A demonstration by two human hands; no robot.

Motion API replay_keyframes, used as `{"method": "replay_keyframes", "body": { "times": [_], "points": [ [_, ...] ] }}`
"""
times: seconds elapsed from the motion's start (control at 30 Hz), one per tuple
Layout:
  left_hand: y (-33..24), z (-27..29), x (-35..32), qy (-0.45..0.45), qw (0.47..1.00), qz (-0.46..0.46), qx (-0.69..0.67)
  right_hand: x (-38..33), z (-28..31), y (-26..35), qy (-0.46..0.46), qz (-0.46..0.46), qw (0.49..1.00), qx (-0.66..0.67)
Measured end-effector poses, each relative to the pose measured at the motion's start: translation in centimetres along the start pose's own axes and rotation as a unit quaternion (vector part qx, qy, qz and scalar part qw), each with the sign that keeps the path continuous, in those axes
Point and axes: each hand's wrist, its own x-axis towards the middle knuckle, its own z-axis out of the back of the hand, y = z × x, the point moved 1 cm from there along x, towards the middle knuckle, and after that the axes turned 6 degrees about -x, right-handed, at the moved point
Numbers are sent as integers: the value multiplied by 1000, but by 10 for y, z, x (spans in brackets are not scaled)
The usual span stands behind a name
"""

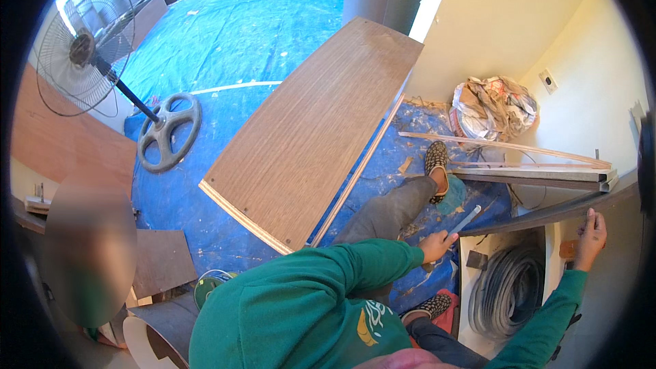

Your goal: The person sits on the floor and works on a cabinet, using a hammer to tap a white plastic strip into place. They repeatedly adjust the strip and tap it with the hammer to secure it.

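Our own hands were out of view. A green-sleeved co-worker's nearer hand (437, 244) pinched a slim pale tool (469, 219) that pointed up-right at the long dark strip (533, 217). The strip ran left to right just beyond it. Their other hand (592, 232) rested on the strip farther right, fingers together.

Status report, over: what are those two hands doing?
Left hand pinching slim pale rod. Right hand against dark slanted strip, grip unclear. Coiled grey hose below; outstretched leg beside.

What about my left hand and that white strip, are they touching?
Touching. The head view shows the left hand closed around the lower end of the white strip, no gap between them.
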Motion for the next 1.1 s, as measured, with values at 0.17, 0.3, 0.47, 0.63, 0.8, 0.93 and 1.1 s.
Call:
{"method": "replay_keyframes", "body": {
  "times": [0.17,0.3,0.47,0.63,0.8,0.93,1.1],
  "points": [
    [-2,2,0,3,1000,11,-2,23,18,14,-13,-20,1000,9],
    [2,-2,0,-11,1000,-11,5,44,41,18,-51,5,998,20],
    [-8,4,-7,3,1000,19,2,73,64,-3,-46,21,999,-15],
    [-14,-7,-7,47,997,47,-33,33,69,4,-82,25,991,-98],
    [44,-9,13,-30,996,-47,-63,2,5,43,-67,47,990,-115],
    [9,-4,9,-19,1000,-17,2,-20,-12,49,-96,88,980,-152],
    [0,-6,4,-8,1000,-15,26,-70,-40,21,55,93,975,-192]
  ]
}}
